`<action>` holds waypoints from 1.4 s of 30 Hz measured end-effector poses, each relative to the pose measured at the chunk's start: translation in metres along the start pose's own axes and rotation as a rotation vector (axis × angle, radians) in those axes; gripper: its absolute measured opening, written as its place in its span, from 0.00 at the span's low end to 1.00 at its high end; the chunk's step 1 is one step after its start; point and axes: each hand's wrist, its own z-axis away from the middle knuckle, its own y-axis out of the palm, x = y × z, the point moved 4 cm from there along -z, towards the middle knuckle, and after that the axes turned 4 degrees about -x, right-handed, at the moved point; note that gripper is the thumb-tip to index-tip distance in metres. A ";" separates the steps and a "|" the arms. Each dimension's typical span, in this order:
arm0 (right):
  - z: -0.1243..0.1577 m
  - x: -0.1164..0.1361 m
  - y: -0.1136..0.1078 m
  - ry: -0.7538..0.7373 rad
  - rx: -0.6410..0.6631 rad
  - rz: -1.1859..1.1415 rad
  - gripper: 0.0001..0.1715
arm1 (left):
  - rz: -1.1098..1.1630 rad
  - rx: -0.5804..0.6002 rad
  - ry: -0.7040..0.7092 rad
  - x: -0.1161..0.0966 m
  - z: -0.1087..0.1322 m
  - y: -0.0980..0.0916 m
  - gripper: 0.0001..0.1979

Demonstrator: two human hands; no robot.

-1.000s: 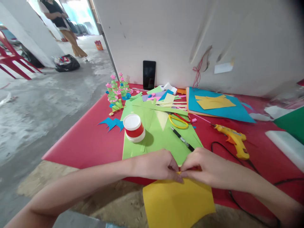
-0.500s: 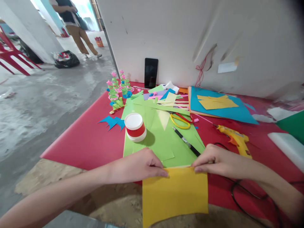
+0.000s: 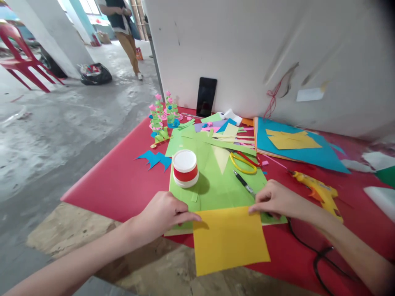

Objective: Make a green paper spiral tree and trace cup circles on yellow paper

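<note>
A yellow paper sheet [image 3: 230, 240] lies at the near edge of the red table [image 3: 117, 185], partly over a green sheet [image 3: 216, 189]. My left hand [image 3: 163, 213] pinches the yellow sheet's top left corner with closed fingers. At the top right corner, my right hand [image 3: 274, 199] presses its fingertips on the sheet, fingers curled. A black pen [image 3: 243, 183] lies just beyond my right hand.
A red-and-white tub [image 3: 185, 167], yellow scissors [image 3: 242, 162], a yellow glue gun [image 3: 317, 191] with its black cord, paper scraps, paper flowers [image 3: 160, 119], a black phone [image 3: 206, 96] against the wall and a blue-and-yellow paper stack [image 3: 296, 144]. A person walks at the far left.
My hands slid apart from the middle of the yellow sheet's top edge to its two corners. The sheet now lies flatter on the table. The distant person walked rightward.
</note>
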 end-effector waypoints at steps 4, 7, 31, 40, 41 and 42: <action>-0.008 0.009 -0.022 -0.150 -0.337 0.522 0.26 | -0.050 -0.084 -0.039 0.013 0.012 -0.021 0.20; -0.010 0.047 -0.031 -0.288 -0.534 0.542 0.20 | -0.119 -0.160 -0.169 0.021 0.015 -0.037 0.17; -0.060 0.065 0.019 -0.286 -0.405 -0.882 0.27 | 0.139 -0.481 0.041 -0.005 -0.029 -0.056 0.08; -0.030 0.041 -0.007 -0.188 -0.412 -0.575 0.40 | 0.253 -0.307 0.159 -0.034 -0.055 -0.059 0.04; -0.027 0.042 -0.011 -0.191 -0.428 -0.536 0.41 | 0.250 -0.289 0.162 -0.036 -0.057 -0.056 0.03; -0.023 0.045 -0.014 -0.203 -0.449 -0.502 0.41 | 0.246 -0.271 0.171 -0.038 -0.059 -0.052 0.03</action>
